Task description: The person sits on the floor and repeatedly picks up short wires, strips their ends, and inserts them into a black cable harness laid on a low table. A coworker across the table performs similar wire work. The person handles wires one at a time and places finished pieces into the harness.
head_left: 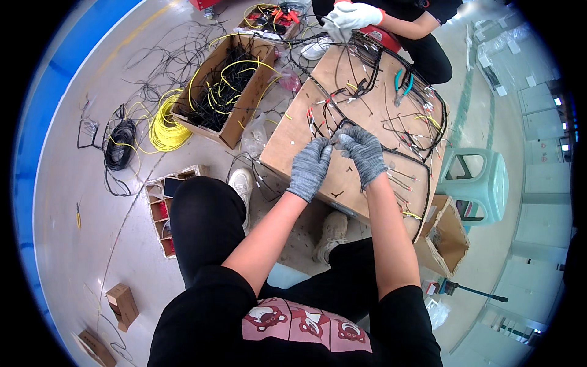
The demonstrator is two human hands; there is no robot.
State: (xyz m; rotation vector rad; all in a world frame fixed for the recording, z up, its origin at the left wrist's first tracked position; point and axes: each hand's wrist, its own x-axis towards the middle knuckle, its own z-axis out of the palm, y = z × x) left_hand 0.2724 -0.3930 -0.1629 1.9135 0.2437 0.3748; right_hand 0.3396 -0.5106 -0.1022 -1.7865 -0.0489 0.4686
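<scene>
My left hand (310, 168) and my right hand (363, 154), both in grey knit gloves, meet over a light wooden board (284, 144). Their fingertips are pinched together at a thin wire from the black wire harness (350, 124); the exact spot between the fingers is too small to make out. Loose wire ends with red and white tips (311, 114) fan out just beyond the left fingertips. The harness bends across the board and down its right side. Teal-handled pliers (402, 85) lie farther back on the board.
Left of the board stands a cardboard box (244, 113) of black wires, beside a yellow wire coil (164, 125) and a black coil (120, 144). A pale green stool (489, 183) and open carton (451, 248) are at right. Across the board, another person's white-gloved hand (354, 15) shows.
</scene>
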